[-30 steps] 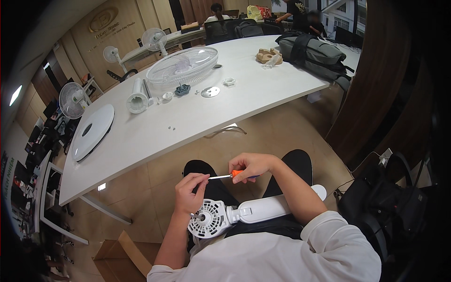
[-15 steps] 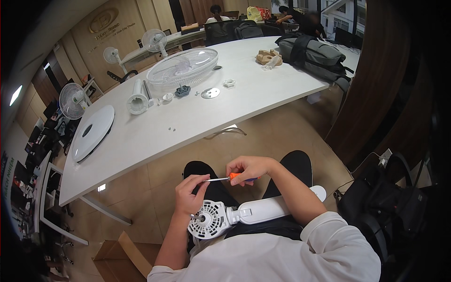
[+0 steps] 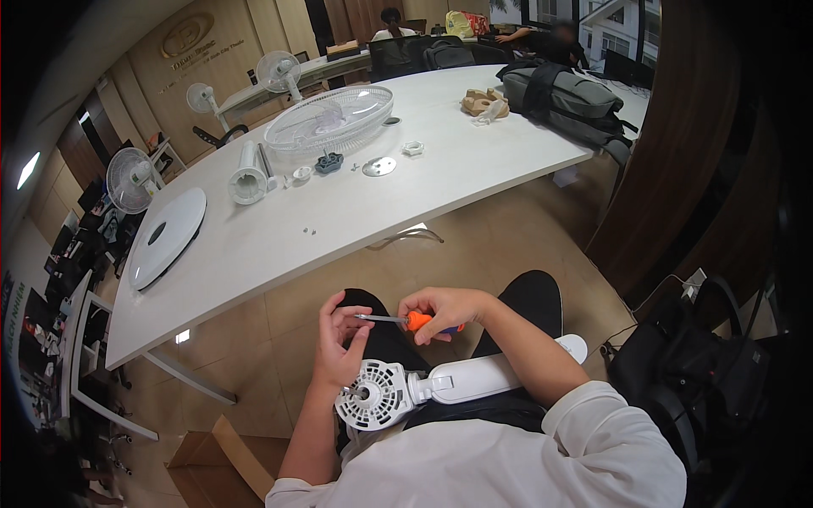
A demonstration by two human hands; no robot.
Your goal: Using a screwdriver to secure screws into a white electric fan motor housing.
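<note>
My right hand (image 3: pixel 445 311) is wrapped round the orange and blue handle of a screwdriver (image 3: pixel 381 318), whose metal shaft points left. My left hand (image 3: pixel 340 343) is at the shaft's tip, fingers partly bent and the thumb apart from them; the tip touches or nearly touches the fingers. Whether something tiny sits at the tip is too small to tell. Below, across my lap, lies a white fan body: a round vented motor housing (image 3: pixel 374 396) with a metal shaft sticking up, joined to a long white neck (image 3: pixel 478 378) that runs under my right forearm.
On the white table (image 3: pixel 381 207) ahead are a fan cage (image 3: pixel 330 118), white round base (image 3: pixel 169 237), white tube (image 3: pixel 247 182), grey knob (image 3: pixel 329 162), metal disc (image 3: pixel 379 167), small screws (image 3: pixel 309 231) and grey backpack (image 3: pixel 567 97). A cardboard box (image 3: pixel 216 466) stands lower left. People sit far back.
My left fingers have loosened from the shaft's tip and spread from the thumb. The screwdriver has shifted slightly left and up with my right hand.
</note>
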